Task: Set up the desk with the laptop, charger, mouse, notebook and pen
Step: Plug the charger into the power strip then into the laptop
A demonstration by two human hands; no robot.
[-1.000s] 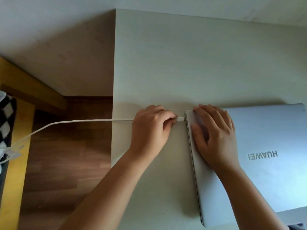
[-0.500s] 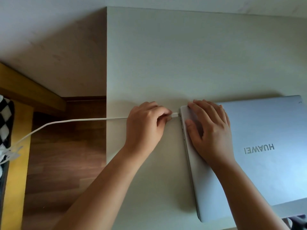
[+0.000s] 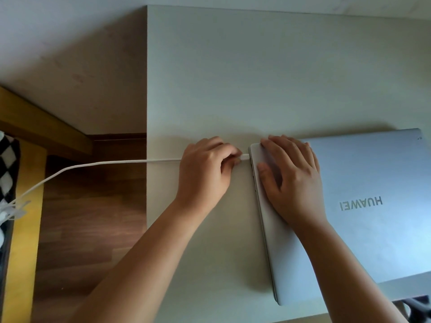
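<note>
Our left hand (image 3: pixel 205 171) pinches the charger plug (image 3: pixel 245 156) at the laptop (image 3: pixel 363 206) edge, at 9 o'clock. Our right hand (image 3: pixel 291 178) presses its lid, fingers spread flat.

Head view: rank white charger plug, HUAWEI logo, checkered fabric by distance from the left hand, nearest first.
1. White charger plug: pinched in the left hand, at the closed silver laptop's left edge.
2. HUAWEI logo: right, on the lid beyond the right hand.
3. Black-and-white checkered fabric: far left, off the desk.
</note>
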